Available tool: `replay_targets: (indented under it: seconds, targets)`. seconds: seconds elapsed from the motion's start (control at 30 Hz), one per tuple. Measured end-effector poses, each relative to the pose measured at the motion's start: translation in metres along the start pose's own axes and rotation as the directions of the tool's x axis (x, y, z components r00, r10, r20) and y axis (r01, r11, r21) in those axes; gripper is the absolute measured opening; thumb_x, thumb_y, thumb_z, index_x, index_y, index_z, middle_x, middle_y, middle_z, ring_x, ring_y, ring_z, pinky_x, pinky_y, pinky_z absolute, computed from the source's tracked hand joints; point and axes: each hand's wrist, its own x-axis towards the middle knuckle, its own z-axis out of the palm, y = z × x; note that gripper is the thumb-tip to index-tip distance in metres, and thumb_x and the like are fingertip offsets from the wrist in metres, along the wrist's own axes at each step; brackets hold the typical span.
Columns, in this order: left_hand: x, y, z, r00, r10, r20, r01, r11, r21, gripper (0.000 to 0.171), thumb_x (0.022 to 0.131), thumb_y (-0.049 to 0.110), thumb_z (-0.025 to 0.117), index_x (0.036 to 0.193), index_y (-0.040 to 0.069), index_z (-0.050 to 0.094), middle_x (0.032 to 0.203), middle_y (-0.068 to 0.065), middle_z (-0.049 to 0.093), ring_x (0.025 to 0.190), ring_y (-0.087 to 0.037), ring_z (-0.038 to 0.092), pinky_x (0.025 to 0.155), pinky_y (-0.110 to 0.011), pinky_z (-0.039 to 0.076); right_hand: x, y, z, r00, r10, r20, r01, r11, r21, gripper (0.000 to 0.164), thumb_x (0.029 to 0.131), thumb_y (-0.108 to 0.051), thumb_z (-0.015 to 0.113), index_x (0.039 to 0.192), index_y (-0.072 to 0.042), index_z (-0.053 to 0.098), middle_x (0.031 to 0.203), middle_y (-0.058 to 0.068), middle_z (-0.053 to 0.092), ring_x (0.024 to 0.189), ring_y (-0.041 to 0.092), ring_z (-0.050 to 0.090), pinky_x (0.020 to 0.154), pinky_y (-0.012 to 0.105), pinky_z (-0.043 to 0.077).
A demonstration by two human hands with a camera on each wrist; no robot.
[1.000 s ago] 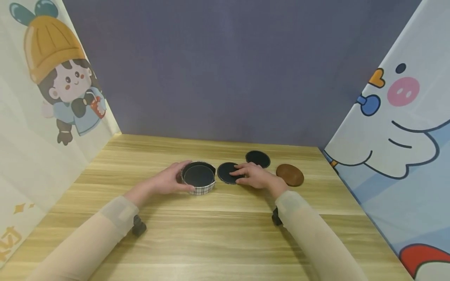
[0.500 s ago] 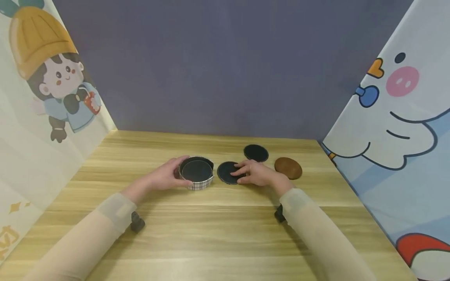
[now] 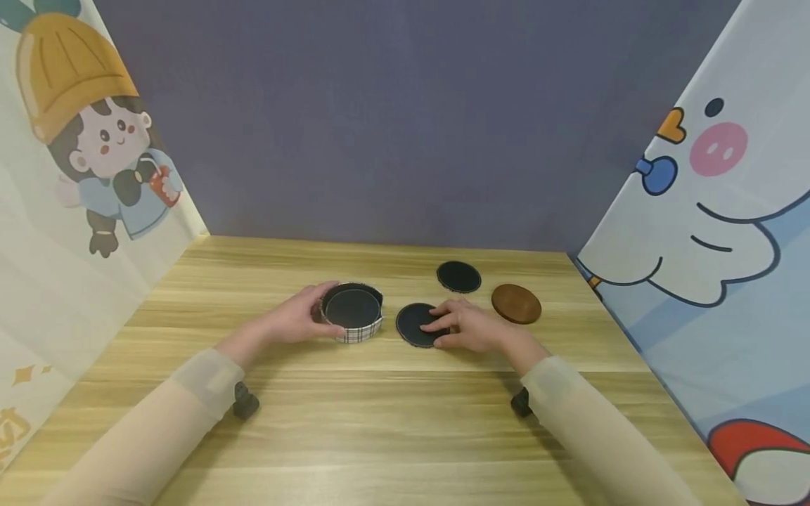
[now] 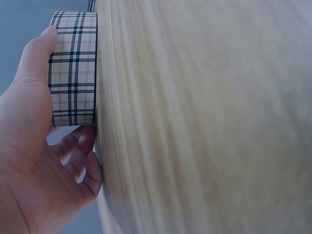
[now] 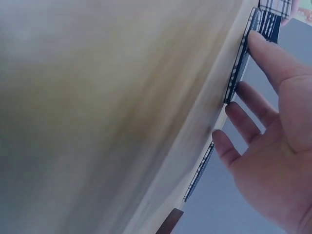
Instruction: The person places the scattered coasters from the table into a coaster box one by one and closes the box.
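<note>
My left hand (image 3: 294, 316) grips a round coaster holder (image 3: 359, 333) from its left side, thumb at the front and fingers behind. Its outer wall is plaid, as the left wrist view shows, and a black disc or floor lies inside; a gap opens on its right. To the right, a round black coaster (image 3: 411, 325) lies on the table. The fingers of my right hand (image 3: 477, 329) touch its right part from above and hide some of it. In the right wrist view the coaster's edge (image 5: 239, 63) is plaid, with the thumb against it and loosely extended fingers alongside.
A second black coaster (image 3: 458, 276) lies farther back. A brown round disc (image 3: 516, 303) is on the right, behind my right wrist. The wooden table (image 3: 380, 429) ends at a dark back panel (image 3: 392, 126), with printed cloth panels on both sides.
The black coaster under my right hand has slid right and towards me, away from the holder, together with that hand. My left hand keeps its grip. The head view shifted slightly.
</note>
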Motion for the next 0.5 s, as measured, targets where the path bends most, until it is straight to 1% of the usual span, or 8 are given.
replay_targets:
  seconds: [0.1,0.17,0.27,0.4,0.5]
  targets:
    - [-0.001,0.0,0.0,1.0,-0.007,0.006,0.007,1.0,-0.007,0.113,0.09,0.052,0.09,0.174,0.01,0.027,0.158,-0.033,0.045,0.141,-0.052,0.057,0.118,-0.069,0.049,-0.007,-0.002,0.001,1.0,-0.012,-0.001,0.012,1.0,-0.009,0.043,0.105,-0.037,0.076,0.148,-0.038,0.069,0.167,0.007,0.051,0.15,0.037,0.045,0.122,0.059,0.045]
    - [-0.002,0.001,0.0,1.0,-0.014,0.011,0.014,1.0,-0.008,0.114,0.09,0.053,0.089,0.174,0.01,0.026,0.159,-0.033,0.044,0.141,-0.052,0.057,0.118,-0.069,0.049,-0.012,-0.003,0.002,1.0,-0.021,0.002,0.021,1.0,-0.013,0.044,0.106,-0.037,0.076,0.149,-0.038,0.069,0.166,0.007,0.051,0.145,0.034,0.048,0.114,0.054,0.049]
    - [-0.002,0.002,-0.001,1.0,-0.018,0.012,0.018,1.0,-0.008,0.114,0.09,0.054,0.089,0.174,0.011,0.026,0.159,-0.033,0.044,0.141,-0.052,0.057,0.118,-0.07,0.049,-0.018,-0.004,0.003,0.999,-0.036,0.011,0.036,0.999,-0.013,0.045,0.106,-0.036,0.076,0.15,-0.038,0.068,0.165,0.009,0.051,0.143,0.033,0.048,0.112,0.052,0.049]
    - [-0.003,0.003,-0.001,1.0,-0.015,0.011,0.015,1.0,-0.007,0.113,0.09,0.053,0.089,0.174,0.011,0.027,0.159,-0.032,0.045,0.141,-0.052,0.057,0.118,-0.07,0.049,-0.025,-0.005,0.006,0.999,-0.033,0.012,0.033,0.999,-0.015,0.047,0.106,-0.035,0.076,0.152,-0.039,0.066,0.165,0.01,0.05,0.146,0.036,0.046,0.115,0.055,0.048]
    - [-0.003,0.004,-0.002,1.0,-0.016,0.009,0.016,1.0,-0.004,0.112,0.09,0.053,0.089,0.174,0.011,0.027,0.158,-0.031,0.046,0.14,-0.05,0.057,0.118,-0.069,0.049,-0.03,-0.008,0.009,1.0,-0.031,-0.006,0.031,0.999,-0.034,0.048,0.106,-0.034,0.075,0.153,-0.039,0.065,0.164,0.011,0.051,0.149,0.038,0.044,0.116,0.057,0.048]
